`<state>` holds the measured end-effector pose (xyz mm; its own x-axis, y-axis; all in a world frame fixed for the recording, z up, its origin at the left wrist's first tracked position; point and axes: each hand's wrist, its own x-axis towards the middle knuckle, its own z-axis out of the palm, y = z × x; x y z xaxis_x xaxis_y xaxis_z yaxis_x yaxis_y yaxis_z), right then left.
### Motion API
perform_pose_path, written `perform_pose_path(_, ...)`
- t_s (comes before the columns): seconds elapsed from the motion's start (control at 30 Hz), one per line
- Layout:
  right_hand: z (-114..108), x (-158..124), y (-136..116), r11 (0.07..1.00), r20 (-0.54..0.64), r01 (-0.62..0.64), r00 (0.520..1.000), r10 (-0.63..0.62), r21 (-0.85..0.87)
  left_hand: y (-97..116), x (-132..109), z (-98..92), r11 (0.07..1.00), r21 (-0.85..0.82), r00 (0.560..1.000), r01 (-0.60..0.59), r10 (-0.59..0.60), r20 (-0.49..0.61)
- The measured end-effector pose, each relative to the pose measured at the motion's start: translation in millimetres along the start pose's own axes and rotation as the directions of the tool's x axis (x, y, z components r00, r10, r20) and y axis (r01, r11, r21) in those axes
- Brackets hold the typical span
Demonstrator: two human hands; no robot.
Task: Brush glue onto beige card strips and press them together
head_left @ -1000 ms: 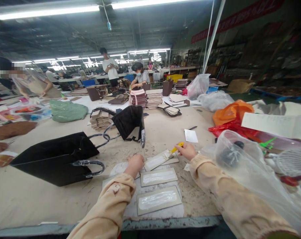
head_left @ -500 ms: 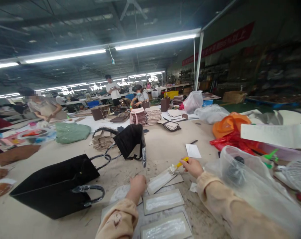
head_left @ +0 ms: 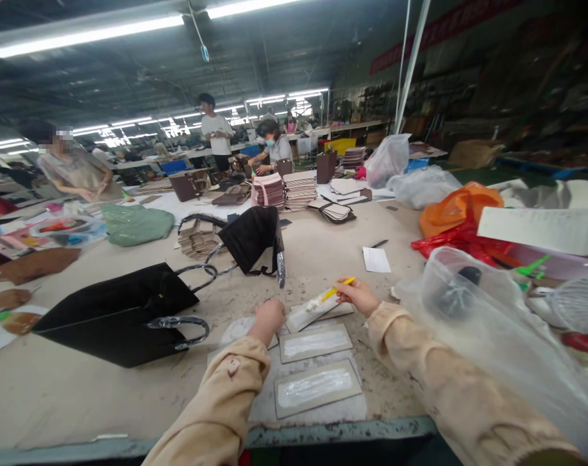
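The right hand (head_left: 358, 296) pinches a slim yellow brush (head_left: 337, 290) in closed fingers, its tip on the card panel (head_left: 309, 309) lying on the table (head_left: 80, 388). The left hand (head_left: 269, 317), fingers curled, presses the panel's near-left end. The panel looks light, stiff, thin and probably glue-wet, best held by its edges; its long axis runs near-left to far-right.
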<state>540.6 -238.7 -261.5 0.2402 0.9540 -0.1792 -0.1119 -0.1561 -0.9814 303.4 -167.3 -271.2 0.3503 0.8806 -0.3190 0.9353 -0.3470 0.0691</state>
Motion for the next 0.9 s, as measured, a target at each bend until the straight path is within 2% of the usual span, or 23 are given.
perform_pose_path(0.23,30,8,18,0.999,0.061,-0.014,0.998,0.017,-0.047,0,0,-0.4,1.0,-0.005,1.0,0.002,-0.002,0.004)
perform_pose_path(0.43,41,11,22,0.994,0.095,-0.021,0.995,0.031,-0.106,0,0,-1.0,1.0,-0.013,1.0,0.003,-0.003,0.005)
perform_pose_path(0.57,30,16,20,0.988,0.072,-0.013,0.997,0.024,-0.153,0,-1,-0.4,1.0,-0.015,1.0,-0.003,0.003,0.005)
perform_pose_path(0.9,-26,29,10,0.971,-0.068,0.019,0.997,-0.036,-0.239,0,-1,-0.1,1.0,-0.03,1.0,0.0,0.0,-0.007)
